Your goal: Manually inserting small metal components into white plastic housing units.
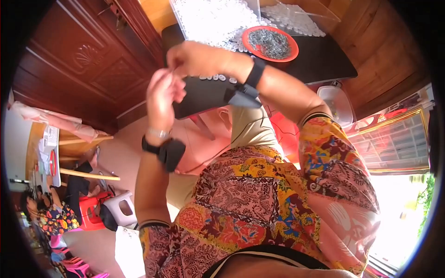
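My left hand (160, 97) and my right hand (194, 58) are raised over the near edge of a black table (320, 60). Their fingertips meet in a pinch around a small part that is too tiny to make out. Both wrists carry black straps, and the left one also has a watch. A short row of small white parts (215, 77) lies on the table edge just under my right hand. Further back, an orange plate (271, 44) holds a heap of small grey metal pieces.
A clear tray heaped with white parts (213, 18) stands at the back of the table, and more white parts (296, 21) lie beside it. A white bowl (336, 102) sits off the table's right side. Another person (51, 215) sits at far left near red and white stools.
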{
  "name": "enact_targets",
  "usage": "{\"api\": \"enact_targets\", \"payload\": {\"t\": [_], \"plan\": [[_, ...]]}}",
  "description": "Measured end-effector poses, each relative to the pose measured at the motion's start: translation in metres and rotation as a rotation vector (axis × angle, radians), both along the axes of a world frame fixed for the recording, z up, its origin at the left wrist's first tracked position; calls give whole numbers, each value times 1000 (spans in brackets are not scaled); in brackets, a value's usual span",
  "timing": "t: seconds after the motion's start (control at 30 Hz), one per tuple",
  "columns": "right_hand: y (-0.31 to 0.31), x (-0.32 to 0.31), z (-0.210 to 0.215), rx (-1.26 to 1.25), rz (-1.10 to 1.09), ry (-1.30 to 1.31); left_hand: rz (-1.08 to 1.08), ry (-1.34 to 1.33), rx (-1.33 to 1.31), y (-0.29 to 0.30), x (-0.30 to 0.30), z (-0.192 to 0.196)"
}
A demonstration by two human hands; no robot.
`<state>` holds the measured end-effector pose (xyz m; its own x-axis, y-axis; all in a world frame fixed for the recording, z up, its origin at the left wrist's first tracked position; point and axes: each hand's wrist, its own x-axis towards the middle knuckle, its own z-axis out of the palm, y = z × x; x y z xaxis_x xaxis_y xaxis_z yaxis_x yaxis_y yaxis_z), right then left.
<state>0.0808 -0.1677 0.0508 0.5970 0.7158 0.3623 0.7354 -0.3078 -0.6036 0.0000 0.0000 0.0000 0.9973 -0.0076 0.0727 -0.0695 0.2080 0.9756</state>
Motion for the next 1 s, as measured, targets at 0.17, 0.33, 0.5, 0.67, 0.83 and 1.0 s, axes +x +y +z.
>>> {"api": "enact_targets", "payload": {"t": [0.17,0.33,0.5,0.67,0.83,1.0], "plan": [[-64,39,-13,-42,-131,88,-168,73,-71,-73,65,-8],[-89,79,-40,-59,-191,125,-207,250,-32,-97,121,-29],[-83,94,-54,84,-227,398,-242,304,16,-86,146,-37],[-80,92,-61,102,-221,425,-274,289,-50,-79,144,-41],[-71,83,-76,39,-214,429,-69,207,-82,-63,135,-51],[-65,74,-67,-40,-261,442,-69,169,-5,-65,135,-49]]}}
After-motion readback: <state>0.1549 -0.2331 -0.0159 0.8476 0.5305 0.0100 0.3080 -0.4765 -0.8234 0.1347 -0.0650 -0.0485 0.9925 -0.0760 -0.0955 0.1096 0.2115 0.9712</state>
